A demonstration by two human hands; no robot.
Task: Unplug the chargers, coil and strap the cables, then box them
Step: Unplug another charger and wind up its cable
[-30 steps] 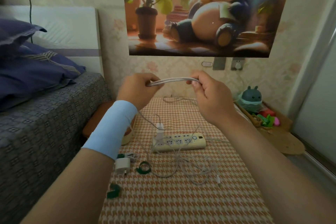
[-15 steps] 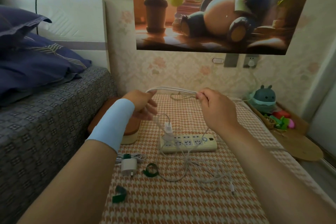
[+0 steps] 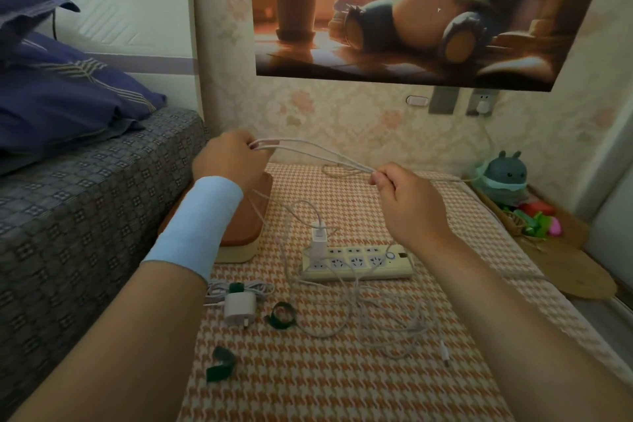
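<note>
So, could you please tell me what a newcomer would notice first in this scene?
The hands at centre stand out: the left hand grips looped strands of a white cable and the right hand pinches them farther along, above the houndstooth-covered table. Below them a white charger sits plugged into the cream power strip. Behind, a large cartoon poster fills the wall.

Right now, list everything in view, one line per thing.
held cable: one, white, stretched above table
power strip: one, cream, mid-table
plugged charger: one, white, in power strip's left end
loose cable: one tangle, white, before the strip
strapped charger: one, white, table's near left
loose straps: two, green, near left
box: one, orange lid, table's left edge
pillow: one, blue, on bed
toy: one, teal, far right
poster: one, colourful, on wall
wristband: one, pale blue, left wrist
left hand: one, grips held cable
right hand: one, pinches held cable
</note>
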